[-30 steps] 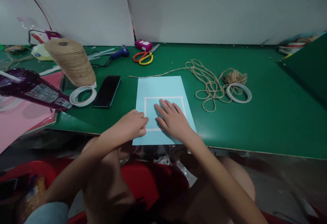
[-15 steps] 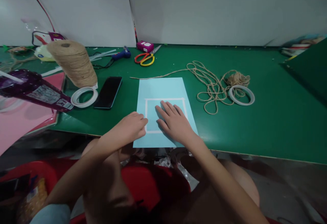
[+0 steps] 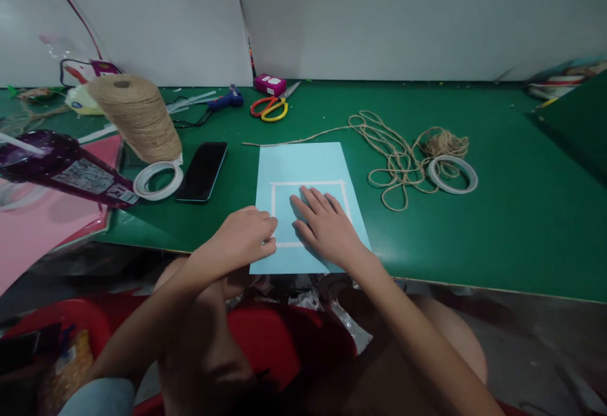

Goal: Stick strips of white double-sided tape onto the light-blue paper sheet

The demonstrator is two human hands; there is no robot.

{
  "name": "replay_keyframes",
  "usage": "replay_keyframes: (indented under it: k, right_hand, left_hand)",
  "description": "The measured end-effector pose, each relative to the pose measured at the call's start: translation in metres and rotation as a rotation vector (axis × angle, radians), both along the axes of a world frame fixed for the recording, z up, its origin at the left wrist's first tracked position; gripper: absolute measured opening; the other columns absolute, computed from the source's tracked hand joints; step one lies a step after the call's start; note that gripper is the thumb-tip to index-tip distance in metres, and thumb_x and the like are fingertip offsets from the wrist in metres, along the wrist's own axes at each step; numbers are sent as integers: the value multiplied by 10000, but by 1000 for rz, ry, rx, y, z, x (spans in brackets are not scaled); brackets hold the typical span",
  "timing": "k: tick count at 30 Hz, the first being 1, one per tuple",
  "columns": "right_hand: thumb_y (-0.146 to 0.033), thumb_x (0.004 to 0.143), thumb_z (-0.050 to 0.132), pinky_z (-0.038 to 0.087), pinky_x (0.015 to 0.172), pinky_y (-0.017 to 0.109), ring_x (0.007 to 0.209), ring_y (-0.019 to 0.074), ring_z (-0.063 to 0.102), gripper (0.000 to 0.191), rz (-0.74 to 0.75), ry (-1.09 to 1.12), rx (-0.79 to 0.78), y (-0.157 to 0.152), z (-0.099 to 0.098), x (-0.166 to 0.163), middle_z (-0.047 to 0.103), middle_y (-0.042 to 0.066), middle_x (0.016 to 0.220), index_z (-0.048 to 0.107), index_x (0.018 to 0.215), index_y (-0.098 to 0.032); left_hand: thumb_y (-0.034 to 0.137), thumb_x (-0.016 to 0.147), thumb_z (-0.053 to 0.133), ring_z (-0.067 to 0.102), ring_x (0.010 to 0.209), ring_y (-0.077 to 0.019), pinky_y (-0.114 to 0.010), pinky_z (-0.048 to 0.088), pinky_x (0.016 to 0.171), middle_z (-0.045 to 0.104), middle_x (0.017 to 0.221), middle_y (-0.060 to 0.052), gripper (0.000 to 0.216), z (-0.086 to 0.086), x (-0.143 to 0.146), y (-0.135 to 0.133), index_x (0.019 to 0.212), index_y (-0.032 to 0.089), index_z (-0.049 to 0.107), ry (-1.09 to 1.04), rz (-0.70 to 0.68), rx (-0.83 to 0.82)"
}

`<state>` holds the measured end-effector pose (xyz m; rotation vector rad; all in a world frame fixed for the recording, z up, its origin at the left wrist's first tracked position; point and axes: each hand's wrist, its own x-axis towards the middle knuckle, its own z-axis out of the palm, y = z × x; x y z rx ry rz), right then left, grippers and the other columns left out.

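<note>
A light blue sheet of paper (image 3: pixel 303 163) lies at the table's front edge, with strips of white tape (image 3: pixel 307 183) stuck on it in a rectangle. My right hand (image 3: pixel 327 226) rests flat on the sheet inside that rectangle, fingers spread, covering part of the right and lower strips. At the sheet's left edge is my left hand (image 3: pixel 246 236), its fingers curled together beside the left strip. Whatever those fingers may hold is hidden.
Loose twine (image 3: pixel 393 157) and a tape roll (image 3: pixel 453 174) lie to the right. Behind are scissors (image 3: pixel 270 109), a purple box (image 3: pixel 269 85) and a glue gun (image 3: pixel 226 100). Leftward stand a phone (image 3: pixel 202 172), another tape roll (image 3: pixel 158 181), a twine spool (image 3: pixel 135 116) and a purple bottle (image 3: pixel 80 172).
The left thumb has moved slightly apart from the curled index finger. My right hand stays flat on the paper. The whole view has shifted a little.
</note>
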<state>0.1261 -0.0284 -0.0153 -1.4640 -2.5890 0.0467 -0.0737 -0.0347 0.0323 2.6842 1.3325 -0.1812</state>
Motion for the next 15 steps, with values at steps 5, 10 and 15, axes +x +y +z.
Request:
replay_keyframes:
  k: [5, 10, 15]
  right_hand:
    - [-387, 941, 301, 214, 1095, 431, 1367, 243, 256, 498, -2, 10, -9, 0, 0, 0, 268, 80, 1504, 356, 1403, -209]
    - [-391, 943, 308, 211, 1099, 428, 1368, 240, 254, 497, -2, 4, -2, 0, 0, 1, 263, 81, 1506, 351, 1405, -211]
    - [-391, 943, 308, 224, 1096, 425, 1366, 237, 260, 496, 0, -4, -3, -1, 0, 2, 271, 77, 1503, 354, 1403, -210]
  left_hand:
    - [252, 788, 475, 517, 739, -181, -301, 362, 649, 602, 735, -13, 106, 1, 0, 3, 709, 194, 515, 10, 0, -32]
    - [210, 765, 458, 514, 721, -176, -313, 373, 690, 590, 715, -13, 82, 1, 6, 1, 714, 193, 521, 31, 1, 5]
    - [181, 755, 448, 531, 733, -187, -316, 384, 692, 599, 718, -25, 89, 1, 11, -3, 729, 190, 532, 63, 27, 52]
